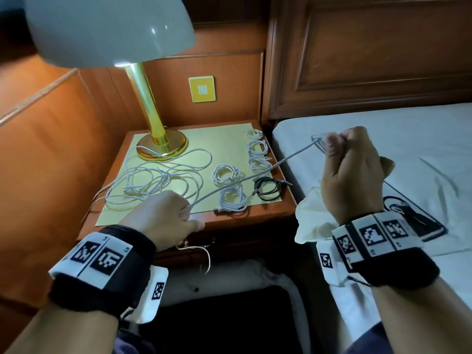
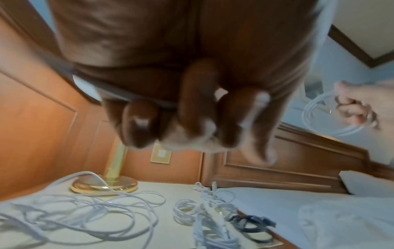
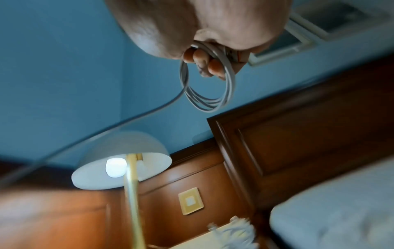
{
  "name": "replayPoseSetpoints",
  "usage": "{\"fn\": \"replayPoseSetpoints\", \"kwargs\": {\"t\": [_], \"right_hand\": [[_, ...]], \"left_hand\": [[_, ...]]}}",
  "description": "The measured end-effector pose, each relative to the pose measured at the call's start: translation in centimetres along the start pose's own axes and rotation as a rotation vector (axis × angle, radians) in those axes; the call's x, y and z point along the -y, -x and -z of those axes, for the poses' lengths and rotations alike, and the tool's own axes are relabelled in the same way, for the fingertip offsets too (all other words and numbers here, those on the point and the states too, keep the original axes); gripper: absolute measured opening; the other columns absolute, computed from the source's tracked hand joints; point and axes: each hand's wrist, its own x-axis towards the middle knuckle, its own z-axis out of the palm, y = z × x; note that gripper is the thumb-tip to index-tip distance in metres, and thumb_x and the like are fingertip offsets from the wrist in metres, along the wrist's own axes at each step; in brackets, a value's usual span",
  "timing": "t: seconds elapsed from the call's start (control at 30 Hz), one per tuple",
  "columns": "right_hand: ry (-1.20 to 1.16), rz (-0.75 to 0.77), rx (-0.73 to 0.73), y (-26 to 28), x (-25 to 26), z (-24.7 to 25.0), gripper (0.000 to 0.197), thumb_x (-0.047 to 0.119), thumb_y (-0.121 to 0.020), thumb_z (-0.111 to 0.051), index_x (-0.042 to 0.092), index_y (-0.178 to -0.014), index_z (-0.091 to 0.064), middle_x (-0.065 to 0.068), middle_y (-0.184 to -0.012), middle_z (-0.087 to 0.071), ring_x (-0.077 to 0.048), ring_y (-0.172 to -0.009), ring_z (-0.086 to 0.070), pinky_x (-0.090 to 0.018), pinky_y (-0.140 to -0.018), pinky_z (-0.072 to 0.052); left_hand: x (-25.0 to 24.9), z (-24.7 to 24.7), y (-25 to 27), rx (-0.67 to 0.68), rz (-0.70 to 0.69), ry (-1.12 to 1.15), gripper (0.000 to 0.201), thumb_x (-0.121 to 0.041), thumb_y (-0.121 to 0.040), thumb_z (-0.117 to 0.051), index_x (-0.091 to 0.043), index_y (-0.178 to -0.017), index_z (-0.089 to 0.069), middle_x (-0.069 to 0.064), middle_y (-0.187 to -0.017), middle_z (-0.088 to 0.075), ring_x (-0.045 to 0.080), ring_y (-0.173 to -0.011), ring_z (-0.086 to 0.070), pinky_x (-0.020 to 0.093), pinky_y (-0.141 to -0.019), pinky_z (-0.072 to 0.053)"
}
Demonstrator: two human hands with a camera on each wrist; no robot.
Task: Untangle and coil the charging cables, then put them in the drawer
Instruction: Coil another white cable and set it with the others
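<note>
My right hand (image 1: pixel 350 172) is raised over the bed edge and grips a small coil of white cable (image 3: pixel 210 94) in its curled fingers. From that coil a taut white cable (image 1: pixel 255 176) runs down left to my left hand (image 1: pixel 163 215), which pinches it above the nightstand's front edge; the free end (image 1: pixel 204 256) hangs below. A loose tangle of white cables (image 1: pixel 155 180) lies on the yellow mat (image 1: pixel 224 141). Several coiled white cables (image 1: pixel 226 173) and one coiled black cable (image 1: pixel 267 187) lie on the mat's right part. The drawer front (image 1: pixel 229 241) below is closed.
A brass lamp (image 1: pixel 150 116) with a white shade (image 1: pixel 107 29) stands at the back left of the nightstand (image 1: pixel 281 215). The bed (image 1: pixel 408 154) with white sheet lies to the right, with a cream cloth bag (image 1: pixel 314 221) at its edge. Wooden wall panels stand behind.
</note>
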Motion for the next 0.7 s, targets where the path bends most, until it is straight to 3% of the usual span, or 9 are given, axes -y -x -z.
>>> {"fn": "replayPoseSetpoints", "kwargs": {"t": [0.07,0.13,0.23,0.33,0.43,0.53,0.63,0.7], "right_hand": [[-0.180,-0.061,0.045,-0.1,-0.1,0.1,0.036,0.041,-0.105,-0.029,0.013,-0.089,-0.045,0.000,-0.079,-0.047,-0.013,-0.070,-0.040,-0.033,-0.074,-0.029],[-0.502,-0.220,0.132,0.1,0.2,0.2,0.037,0.045,-0.103,-0.030,0.018,-0.080,-0.042,0.001,-0.071,-0.045,-0.012,-0.065,-0.038,-0.031,-0.065,-0.037],[-1.067,-0.674,0.271,0.4,1.1,0.5,0.037,0.045,-0.103,-0.037,0.021,-0.075,-0.041,0.008,-0.059,-0.040,-0.012,-0.059,-0.039,-0.026,-0.058,-0.028],[-1.283,-0.882,0.368,0.8,1.3,0.6,0.037,0.040,-0.106,-0.035,0.023,-0.074,-0.041,0.006,-0.063,-0.038,-0.011,-0.059,-0.036,-0.031,-0.062,-0.022],[-1.346,-0.900,0.398,0.8,1.3,0.8,0.038,0.039,-0.107,-0.033,0.024,-0.075,-0.043,0.004,-0.068,-0.042,-0.012,-0.061,-0.039,-0.033,-0.063,-0.022],[-1.310,-0.851,0.426,1.0,1.1,0.7,0.034,0.040,-0.106,-0.036,0.023,-0.077,-0.044,0.004,-0.069,-0.048,-0.012,-0.062,-0.041,-0.033,-0.062,-0.022],[-1.285,-0.788,0.443,1.1,1.7,0.9,0.031,0.037,-0.105,-0.039,0.021,-0.079,-0.045,0.002,-0.069,-0.051,-0.011,-0.061,-0.042,-0.030,-0.061,-0.026],[-1.257,-0.709,0.446,1.4,2.3,1.2,0.031,0.030,-0.106,-0.039,0.020,-0.078,-0.047,0.001,-0.069,-0.052,-0.012,-0.062,-0.046,-0.027,-0.066,-0.035]], "left_hand": [[-0.6,0.1,0.3,-0.080,-0.079,-0.021,0.053,-0.059,-0.084,-0.068,-0.020,-0.067,-0.037,-0.006,-0.058,-0.040,0.016,-0.054,-0.036,0.029,-0.053,-0.030],[-1.3,-0.2,0.5,-0.087,-0.146,0.033,0.052,-0.067,-0.084,-0.059,-0.019,-0.070,-0.042,-0.006,-0.061,-0.040,0.014,-0.055,-0.036,0.029,-0.053,-0.029],[-2.2,-0.7,1.1,-0.030,-0.232,0.097,0.042,-0.066,-0.084,-0.057,-0.024,-0.082,-0.053,-0.003,-0.066,-0.050,0.006,-0.056,-0.044,0.021,-0.053,-0.035],[-2.6,-1.0,1.2,0.005,-0.392,0.334,0.042,-0.066,-0.079,-0.065,-0.028,-0.093,-0.059,-0.012,-0.056,-0.049,0.005,-0.051,-0.042,0.020,-0.052,-0.035],[-2.9,-1.4,1.1,-0.075,-0.503,0.586,0.049,-0.072,-0.081,-0.057,-0.028,-0.103,-0.059,-0.011,-0.054,-0.041,0.012,-0.052,-0.034,0.027,-0.054,-0.031],[-3.5,-1.4,1.0,-0.207,-0.529,0.689,0.034,-0.050,-0.102,-0.044,-0.020,-0.109,-0.058,-0.018,-0.060,-0.053,0.012,-0.054,-0.034,0.024,-0.051,-0.033],[-3.5,-1.3,1.1,-0.439,-0.616,0.416,0.022,-0.031,-0.103,-0.046,-0.021,-0.101,-0.065,-0.013,-0.070,-0.061,0.017,-0.057,-0.050,0.030,-0.054,-0.043],[-3.7,-1.3,1.4,-0.486,-0.693,0.190,0.020,-0.028,-0.099,-0.052,-0.023,-0.095,-0.071,-0.012,-0.077,-0.065,0.012,-0.065,-0.059,0.030,-0.060,-0.047]]}}
